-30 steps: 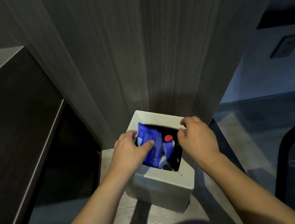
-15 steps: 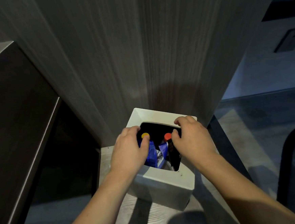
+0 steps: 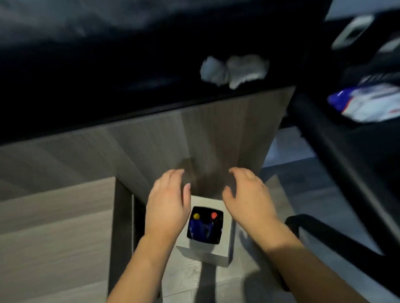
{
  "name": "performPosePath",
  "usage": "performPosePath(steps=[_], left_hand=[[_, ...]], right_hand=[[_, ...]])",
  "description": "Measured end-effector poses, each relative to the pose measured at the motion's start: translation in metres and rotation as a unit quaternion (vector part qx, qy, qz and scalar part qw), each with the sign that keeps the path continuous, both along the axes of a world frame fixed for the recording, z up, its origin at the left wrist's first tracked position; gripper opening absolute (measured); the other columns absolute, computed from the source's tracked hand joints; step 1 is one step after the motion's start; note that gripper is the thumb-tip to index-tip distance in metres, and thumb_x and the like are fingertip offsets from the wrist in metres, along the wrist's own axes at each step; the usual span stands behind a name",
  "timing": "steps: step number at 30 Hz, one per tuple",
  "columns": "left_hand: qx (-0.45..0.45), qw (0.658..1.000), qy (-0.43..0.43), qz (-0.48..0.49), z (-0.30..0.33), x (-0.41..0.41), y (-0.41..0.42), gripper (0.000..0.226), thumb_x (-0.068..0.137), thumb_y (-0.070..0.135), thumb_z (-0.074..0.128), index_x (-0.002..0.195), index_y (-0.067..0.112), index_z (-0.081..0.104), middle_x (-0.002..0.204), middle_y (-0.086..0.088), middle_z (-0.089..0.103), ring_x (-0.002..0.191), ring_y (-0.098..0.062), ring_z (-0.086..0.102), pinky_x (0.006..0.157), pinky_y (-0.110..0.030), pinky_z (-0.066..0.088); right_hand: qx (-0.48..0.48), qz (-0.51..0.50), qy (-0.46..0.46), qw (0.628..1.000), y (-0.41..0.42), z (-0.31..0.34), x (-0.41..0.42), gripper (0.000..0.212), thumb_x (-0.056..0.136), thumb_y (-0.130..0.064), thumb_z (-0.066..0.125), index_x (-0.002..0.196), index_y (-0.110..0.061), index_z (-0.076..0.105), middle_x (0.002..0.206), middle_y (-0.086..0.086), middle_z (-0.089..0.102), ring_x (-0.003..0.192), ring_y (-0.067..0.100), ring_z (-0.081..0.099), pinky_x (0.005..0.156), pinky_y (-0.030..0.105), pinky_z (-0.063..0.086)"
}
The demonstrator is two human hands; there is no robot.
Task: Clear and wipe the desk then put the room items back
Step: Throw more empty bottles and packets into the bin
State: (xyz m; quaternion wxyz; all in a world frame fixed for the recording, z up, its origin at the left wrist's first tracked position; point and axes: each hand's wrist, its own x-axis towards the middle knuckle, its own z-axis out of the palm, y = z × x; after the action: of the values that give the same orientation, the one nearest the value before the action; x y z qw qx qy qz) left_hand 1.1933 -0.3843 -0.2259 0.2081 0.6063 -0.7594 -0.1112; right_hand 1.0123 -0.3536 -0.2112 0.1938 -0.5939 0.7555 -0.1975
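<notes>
A white square bin (image 3: 210,251) stands on the floor against the desk's wooden side panel (image 3: 193,142). Inside it lie a blue wrapper (image 3: 199,228), a yellow cap (image 3: 196,216) and a red cap (image 3: 214,214). My left hand (image 3: 167,206) hovers above the bin's left edge, fingers apart, holding nothing. Over the bin's right edge my right hand (image 3: 248,197) is open and empty too. On the dark desk top (image 3: 94,92) lies a crumpled white tissue (image 3: 233,71).
A black chair (image 3: 353,163) stands at the right, with a blue and white bag (image 3: 372,102) on its seat. A wooden cabinet top (image 3: 48,247) fills the lower left. The view is blurred by head motion.
Both hands have lifted off the bin and let go of the trash, which now sits lower inside. The view has risen, so the desk top and chair have come into sight.
</notes>
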Motion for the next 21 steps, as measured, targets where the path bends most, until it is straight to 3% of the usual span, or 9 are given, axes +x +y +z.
performPosePath(steps=[4, 8, 14, 21], left_hand=[[-0.025, 0.999, 0.015, 0.021, 0.169, 0.002, 0.028, 0.037, 0.097, 0.024, 0.053, 0.132, 0.012, 0.054, 0.132, -0.004, 0.056, 0.121, -0.024, 0.051, 0.105, -0.039, 0.041], [-0.064, 0.997, 0.025, 0.021, 0.278, -0.005, 0.053, 0.037, 0.096, 0.024, 0.056, 0.13, 0.011, 0.055, 0.13, -0.005, 0.057, 0.12, -0.025, 0.052, 0.105, -0.037, 0.04], [-0.087, 0.994, 0.036, -0.048, 0.331, -0.044, 0.06, 0.041, 0.097, 0.03, 0.054, 0.134, 0.013, 0.054, 0.135, -0.002, 0.053, 0.124, -0.02, 0.049, 0.107, -0.035, 0.039], [-0.096, 0.954, 0.051, -0.278, 0.341, -0.149, 0.068, 0.04, 0.096, 0.032, 0.055, 0.132, 0.015, 0.055, 0.132, -0.001, 0.054, 0.123, -0.019, 0.05, 0.106, -0.034, 0.038]], right_hand=[[-0.025, 0.009, 0.0, 1.0, 0.032, 0.166, -0.012, 0.047, 0.093, -0.029, 0.051, 0.139, -0.02, 0.044, 0.141, -0.001, 0.047, 0.128, 0.02, 0.044, 0.107, 0.037, 0.038], [-0.05, -0.004, 0.004, 0.999, 0.066, 0.267, -0.028, 0.046, 0.092, -0.03, 0.054, 0.136, -0.019, 0.048, 0.138, 0.0, 0.05, 0.126, 0.02, 0.047, 0.105, 0.037, 0.039], [-0.08, -0.058, -0.005, 0.995, 0.104, 0.313, -0.056, 0.045, 0.091, -0.03, 0.055, 0.134, -0.019, 0.05, 0.136, -0.001, 0.05, 0.124, 0.018, 0.047, 0.104, 0.036, 0.04], [-0.095, -0.265, 0.025, 0.959, 0.192, 0.335, -0.125, 0.046, 0.091, -0.034, 0.056, 0.134, -0.02, 0.05, 0.136, -0.002, 0.05, 0.121, 0.016, 0.05, 0.103, 0.034, 0.043]])
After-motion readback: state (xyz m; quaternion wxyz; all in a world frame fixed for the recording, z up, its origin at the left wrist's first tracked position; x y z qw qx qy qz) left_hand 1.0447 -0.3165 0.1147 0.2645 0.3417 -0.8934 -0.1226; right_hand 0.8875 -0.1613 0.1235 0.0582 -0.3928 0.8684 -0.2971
